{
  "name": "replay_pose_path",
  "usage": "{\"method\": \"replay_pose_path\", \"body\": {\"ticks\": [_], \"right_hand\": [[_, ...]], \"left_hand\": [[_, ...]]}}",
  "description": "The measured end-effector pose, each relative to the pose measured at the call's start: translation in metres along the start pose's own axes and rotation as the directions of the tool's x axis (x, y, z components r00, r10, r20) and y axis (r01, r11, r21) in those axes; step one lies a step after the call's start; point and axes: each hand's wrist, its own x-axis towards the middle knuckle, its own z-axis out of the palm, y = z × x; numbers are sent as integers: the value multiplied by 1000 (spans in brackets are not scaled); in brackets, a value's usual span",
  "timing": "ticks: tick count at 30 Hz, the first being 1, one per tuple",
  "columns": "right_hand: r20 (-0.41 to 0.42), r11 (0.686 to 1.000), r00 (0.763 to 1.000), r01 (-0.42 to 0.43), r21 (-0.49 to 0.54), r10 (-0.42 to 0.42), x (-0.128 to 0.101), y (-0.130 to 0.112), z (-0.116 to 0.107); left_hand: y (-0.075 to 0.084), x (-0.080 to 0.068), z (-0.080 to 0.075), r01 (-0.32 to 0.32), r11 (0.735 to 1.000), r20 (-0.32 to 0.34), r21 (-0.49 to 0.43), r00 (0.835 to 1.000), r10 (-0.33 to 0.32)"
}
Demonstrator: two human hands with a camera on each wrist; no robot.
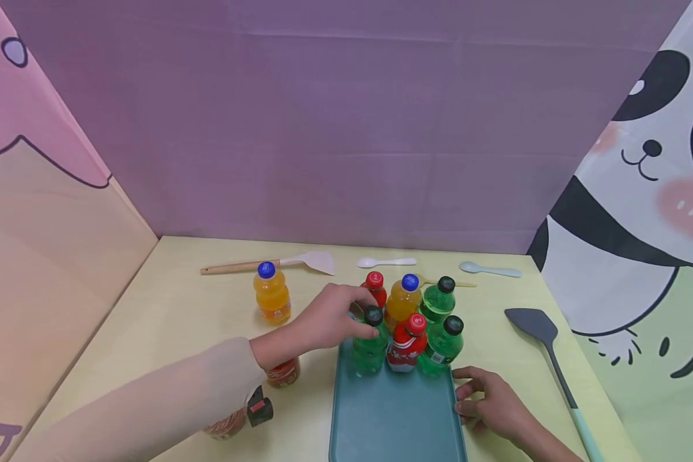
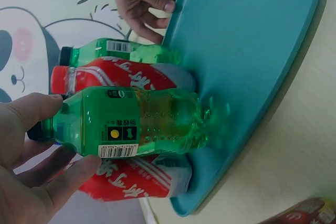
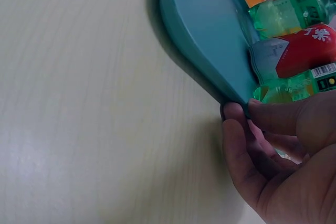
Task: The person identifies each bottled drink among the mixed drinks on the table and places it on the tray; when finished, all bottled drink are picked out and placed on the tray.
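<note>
Pinching the green bottle (image 1: 369,350) near its cap, left hand (image 1: 323,321) clamped; smooth, light plastic, likely slippery. Right hand (image 1: 491,401) grips the tray (image 1: 393,417) edge.

A beige long sleeve (image 1: 167,391) covers the left arm; hands bare.

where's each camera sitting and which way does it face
Head: high up, facing forward and down at the teal tray of bottles; both hands and a sleeve show.
Left wrist: behind the left hand, facing the green bottle it holds.
Right wrist: low beside the right hand, facing the tray rim it grips.
All three share the tray.
</note>
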Motion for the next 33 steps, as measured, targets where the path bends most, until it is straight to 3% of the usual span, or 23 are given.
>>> {"method": "replay_pose_path", "body": {"ticks": [12,18,24,28,33], "right_hand": [[7,1000,1000,1,4,-1,-1,-2,1],[3,999,999,-34,-13,34,0,-2,-1],[6,999,999,-37,-4,38,-1,-1,-4],[13,999,999,-34,-1,34,-2,0,-3],[16,1000,1000,-22,5,22,-1,0,-1]], "left_hand": [[-3,0,15,33,998,38,48,999,-35],[-9,0,10,-13,999,107,34,994,9],[-17,-7,-4,-64,998,158,-4,985,64],[-20,-17,-24,-87,996,106,-6,991,88],[-26,-29,-57,-54,997,-51,46,997,56]]}}
